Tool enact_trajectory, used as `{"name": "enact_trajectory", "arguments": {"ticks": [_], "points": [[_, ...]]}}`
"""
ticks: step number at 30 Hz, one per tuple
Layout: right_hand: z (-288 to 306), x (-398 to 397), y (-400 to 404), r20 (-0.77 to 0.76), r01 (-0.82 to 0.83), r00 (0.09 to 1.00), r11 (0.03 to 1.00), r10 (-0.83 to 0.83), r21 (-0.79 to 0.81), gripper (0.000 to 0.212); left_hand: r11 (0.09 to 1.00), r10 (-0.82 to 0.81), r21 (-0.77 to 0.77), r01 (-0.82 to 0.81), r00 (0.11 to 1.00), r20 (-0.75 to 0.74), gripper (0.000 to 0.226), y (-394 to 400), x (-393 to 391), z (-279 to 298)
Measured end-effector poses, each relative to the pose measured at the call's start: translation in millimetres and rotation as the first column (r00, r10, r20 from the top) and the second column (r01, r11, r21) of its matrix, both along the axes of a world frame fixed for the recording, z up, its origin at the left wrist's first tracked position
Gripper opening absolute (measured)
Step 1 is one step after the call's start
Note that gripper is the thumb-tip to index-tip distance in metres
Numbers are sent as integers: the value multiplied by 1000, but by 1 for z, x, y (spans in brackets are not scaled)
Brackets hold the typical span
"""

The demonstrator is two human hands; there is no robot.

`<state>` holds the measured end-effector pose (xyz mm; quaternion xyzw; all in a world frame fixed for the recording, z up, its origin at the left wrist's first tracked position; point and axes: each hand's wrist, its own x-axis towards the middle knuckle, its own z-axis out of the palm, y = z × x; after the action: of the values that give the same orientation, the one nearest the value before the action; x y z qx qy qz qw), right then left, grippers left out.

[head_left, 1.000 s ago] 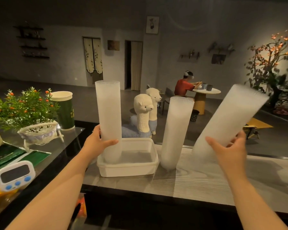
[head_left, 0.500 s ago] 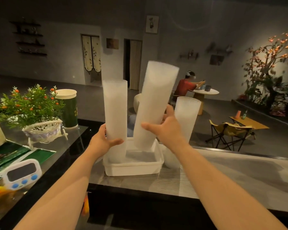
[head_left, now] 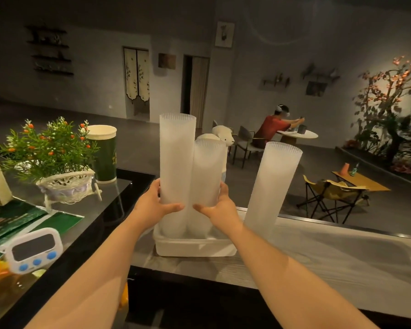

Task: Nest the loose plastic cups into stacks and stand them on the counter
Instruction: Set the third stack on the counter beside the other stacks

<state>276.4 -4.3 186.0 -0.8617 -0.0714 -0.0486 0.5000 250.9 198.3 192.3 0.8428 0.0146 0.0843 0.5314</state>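
Two tall stacks of frosted plastic cups stand side by side in a white plastic tub on the grey counter. My left hand grips the taller left stack. My right hand grips the shorter stack pressed against it. A third cup stack stands by itself on the counter just right of the tub, leaning slightly right, with no hand on it.
On the dark glass top to the left: a plant in a white wicker basket, a green paper cup, a white kitchen timer, green leaflets. Beyond the counter a person in red sits at a round table; folding chair at right.
My right hand carried its stack from the right side of the counter leftward and set it upright in the tub beside the left stack. My left hand kept holding its stack.
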Motion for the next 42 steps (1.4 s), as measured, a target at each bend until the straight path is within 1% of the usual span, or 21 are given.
{"name": "enact_trajectory", "arguments": {"ticks": [2,4,6,7,9,11,12,13,15,16,17,18,19,20,23,25,27,30,37,39,42], "points": [[2,-1,0,-12,-15,1000,999,15,-29,104,1000,1,8,-1,1000,-1,94,0,1,0],[4,-4,-1,-25,-20,1000,999,19,-40,116,1000,4,27,-4,1000,-5,93,-1,1,0],[7,-13,-4,7,9,1000,998,-8,-56,123,999,10,40,-10,1000,-10,94,-1,0,0],[8,-20,-7,47,35,998,997,-32,-63,122,999,14,39,-14,1000,-14,94,-1,0,1],[11,-39,-15,169,94,982,994,-83,-59,108,999,20,37,-19,1000,-24,95,-2,0,1],[12,-58,-24,327,161,935,986,-138,-42,82,999,22,33,-21,999,-35,95,-2,0,3],[10,-64,-29,430,210,885,977,-177,-31,66,999,22,30,-21,999,-38,95,-3,0,3],[9,-67,-35,550,278,804,960,-226,-12,52,999,21,29,-20,999,-39,95,-3,-1,3],[6,-66,-49,737,439,582,896,-344,72,35,1000,20,23,-19,999,-42,94,-3,-2,3],[6,-65,-56,766,511,494,850,-412,128,36,1000,22,20,-21,999,-45,94,-4,-3,4],[7,-64,-63,757,572,439,800,-484,180,41,1000,23,18,-22,999,-46,94,-4,-4,4],[9,-61,-70,724,618,415,755,-551,219,49,1000,23,17,-22,999,-47,94,-5,-4,5],[10,-58,-76,678,647,424,725,-600,237,58,1000,23,18,-22,999,-47,94,-5,-5,5],[10,-53,-82,628,660,460,715,-627,230,69,1000,22,19,-21,999,-48,94,-6,-6,6],[11,-41,-92,419,614,673,776,-610,145,104,1000,16,17,-15,998,-53,95,-6,-7,6],[15,-34,-97,235,535,798,832,-555,147,112,1000,14,12,-13,998,-58,95,-5,-7,7],[20,-28,-99,139,474,863,874,-485,105,107,1000,16,21,-14,998,-60,95,-5,-8,8],[30,-28,-98,168,477,865,879,-472,14,96,999,23,36,-21,998,-65,95,-6,-7,9],[78,-43,-83,376,454,782,868,-496,201,94,999,26,39,-23,997,-72,96,-5,-5,9],[88,-47,-78,380,404,792,876,-478,262,92,999,23,39,-20,997,-71,96,-5,-5,9],[92,-48,-69,368,282,842,903,-395,323,87,999,25,37,-22,997,-70,95,-4,-4,8]]}}
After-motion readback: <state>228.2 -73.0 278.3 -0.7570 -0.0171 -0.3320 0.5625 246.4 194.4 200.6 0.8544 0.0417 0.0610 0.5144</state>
